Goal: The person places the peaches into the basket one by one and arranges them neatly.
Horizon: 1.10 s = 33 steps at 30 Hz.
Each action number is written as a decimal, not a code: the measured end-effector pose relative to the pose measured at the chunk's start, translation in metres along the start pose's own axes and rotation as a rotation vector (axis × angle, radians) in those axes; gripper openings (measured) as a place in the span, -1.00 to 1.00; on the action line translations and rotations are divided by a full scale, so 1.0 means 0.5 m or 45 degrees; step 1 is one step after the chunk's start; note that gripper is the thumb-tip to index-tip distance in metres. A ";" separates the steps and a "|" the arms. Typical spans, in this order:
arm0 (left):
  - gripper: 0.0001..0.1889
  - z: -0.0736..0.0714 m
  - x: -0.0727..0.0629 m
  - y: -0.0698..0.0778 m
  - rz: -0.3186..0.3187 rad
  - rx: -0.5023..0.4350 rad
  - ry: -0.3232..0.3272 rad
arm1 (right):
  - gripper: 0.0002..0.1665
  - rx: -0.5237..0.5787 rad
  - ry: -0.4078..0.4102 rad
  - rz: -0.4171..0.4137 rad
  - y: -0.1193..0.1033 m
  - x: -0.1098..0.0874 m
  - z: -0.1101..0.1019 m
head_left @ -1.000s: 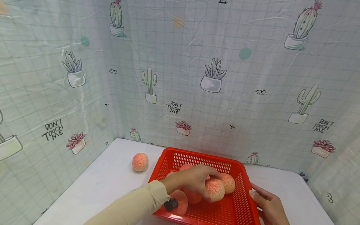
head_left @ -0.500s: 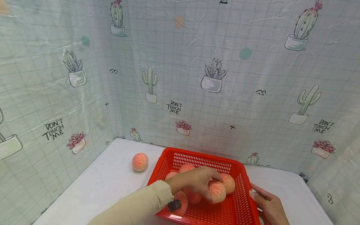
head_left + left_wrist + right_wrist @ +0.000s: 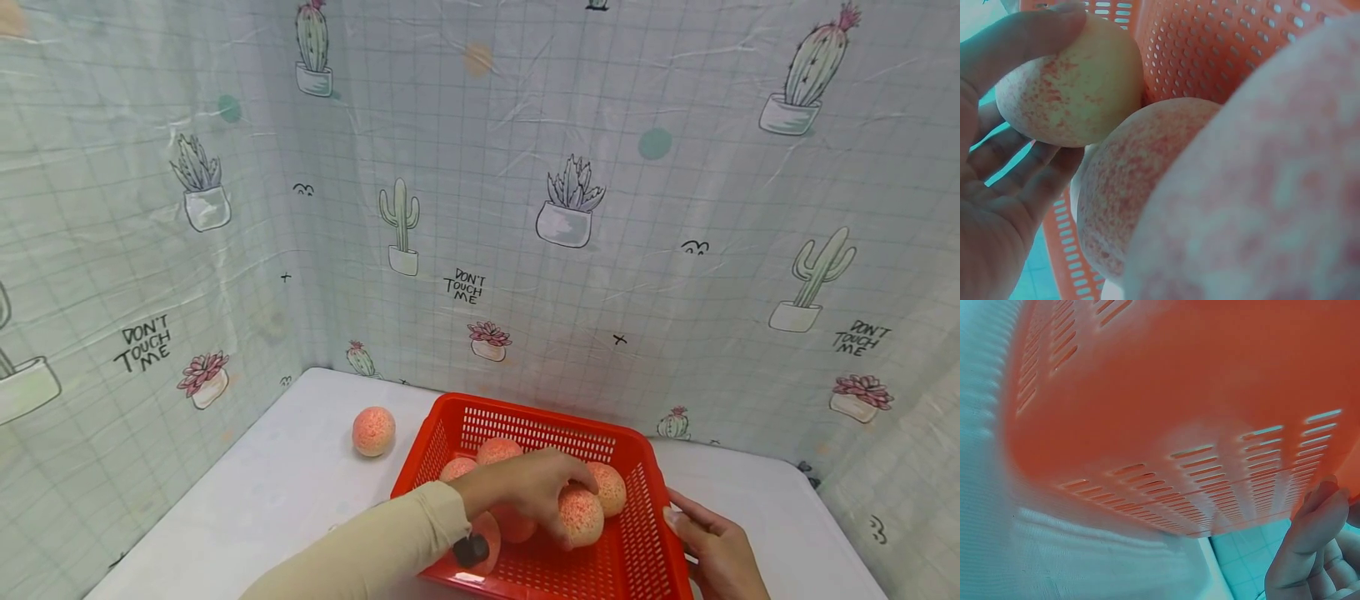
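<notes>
In the head view my left hand [image 3: 536, 490] reaches into the red plastic basket [image 3: 637, 450] and grips a peach [image 3: 582, 518], a round, pink-speckled yellow fruit. The left wrist view shows the thumb over the top of that peach [image 3: 1072, 87] and the fingers beneath it. Just behind it another peach [image 3: 609, 490] lies near the basket's right wall. Several more peaches sit under and beside my left forearm, partly hidden by it. My right hand [image 3: 718, 550] holds the basket's right rim, its thumb on the edge and its fingers along the outside.
A single peach [image 3: 373, 432] lies on the white table [image 3: 300, 467], left of the basket. Behind the table hangs a curtain [image 3: 510, 292] printed with cactus drawings. A black wrist camera [image 3: 471, 551] overlaps a peach at the basket's near left.
My left hand has shifted slightly right and toward the near side with the peach in its grip. The right hand and the basket stay in place.
</notes>
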<state>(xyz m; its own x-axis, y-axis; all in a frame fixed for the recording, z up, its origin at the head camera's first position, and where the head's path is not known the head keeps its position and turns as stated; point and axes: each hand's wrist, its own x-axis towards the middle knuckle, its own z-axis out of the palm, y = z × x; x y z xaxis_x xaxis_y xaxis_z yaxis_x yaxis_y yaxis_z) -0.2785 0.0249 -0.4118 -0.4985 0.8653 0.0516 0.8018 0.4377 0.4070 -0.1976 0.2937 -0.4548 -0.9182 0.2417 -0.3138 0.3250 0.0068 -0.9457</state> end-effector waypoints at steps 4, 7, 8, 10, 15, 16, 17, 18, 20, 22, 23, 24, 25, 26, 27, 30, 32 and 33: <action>-0.31 0.005 0.006 -0.003 0.012 0.031 -0.015 | -0.17 -0.007 0.006 0.000 0.001 0.001 0.000; -0.32 0.009 0.011 -0.004 0.025 0.091 -0.036 | -0.18 -0.011 0.007 -0.001 0.001 0.000 -0.001; -0.32 0.010 0.012 -0.004 0.025 0.122 -0.041 | -0.18 -0.012 0.006 -0.001 0.001 0.000 0.000; -0.32 0.012 0.013 -0.002 0.024 0.181 -0.053 | -0.18 -0.014 0.006 -0.003 0.001 -0.001 0.000; -0.41 0.014 0.008 0.005 -0.027 0.297 -0.047 | -0.18 -0.018 -0.003 -0.003 -0.001 -0.002 0.001; -0.43 0.014 0.007 0.006 -0.039 0.307 -0.039 | -0.18 -0.019 -0.004 -0.004 -0.001 -0.003 0.001; -0.45 0.014 0.006 0.008 -0.045 0.322 -0.033 | -0.18 -0.017 -0.004 -0.004 -0.002 -0.003 0.001; -0.45 0.013 0.005 0.009 -0.053 0.326 -0.030 | -0.18 -0.016 -0.003 -0.004 -0.002 -0.003 0.001; -0.45 0.013 -0.001 0.010 -0.053 0.343 -0.025 | -0.17 -0.019 -0.011 -0.007 -0.001 -0.002 0.004; -0.44 0.011 -0.007 0.011 -0.050 0.328 -0.024 | -0.18 -0.027 -0.012 -0.001 0.001 -0.002 0.005; -0.43 0.008 -0.010 0.011 -0.051 0.317 -0.021 | -0.17 -0.030 -0.017 0.001 0.002 -0.002 0.005; -0.43 0.005 -0.013 0.012 -0.058 0.287 -0.020 | -0.18 -0.034 -0.015 0.005 0.002 -0.002 0.004; -0.42 0.001 -0.017 0.013 -0.065 0.255 -0.015 | -0.18 -0.040 -0.013 0.009 0.002 -0.002 0.003; -0.41 -0.005 -0.022 0.014 -0.083 0.222 -0.009 | -0.18 -0.042 -0.014 0.010 0.003 -0.002 0.001; -0.40 -0.012 -0.028 0.015 -0.106 0.177 -0.002 | -0.18 -0.043 -0.013 0.011 0.003 -0.002 -0.001; -0.39 -0.037 -0.049 0.016 -0.169 0.043 0.026 | -0.18 -0.037 -0.017 0.006 0.001 -0.002 -0.004; -0.36 -0.054 -0.067 0.011 -0.186 -0.021 0.048 | -0.17 -0.038 -0.029 0.002 0.001 -0.001 -0.005; -0.36 -0.061 -0.077 0.008 -0.201 -0.050 0.057 | -0.18 -0.041 -0.027 0.005 0.002 0.000 -0.004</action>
<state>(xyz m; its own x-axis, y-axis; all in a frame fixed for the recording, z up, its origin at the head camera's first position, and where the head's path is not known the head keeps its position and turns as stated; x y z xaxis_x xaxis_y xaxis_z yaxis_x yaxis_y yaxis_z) -0.2664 -0.0143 -0.3842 -0.6320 0.7746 0.0248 0.6996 0.5565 0.4482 -0.1969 0.2956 -0.4555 -0.9214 0.2209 -0.3198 0.3356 0.0369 -0.9413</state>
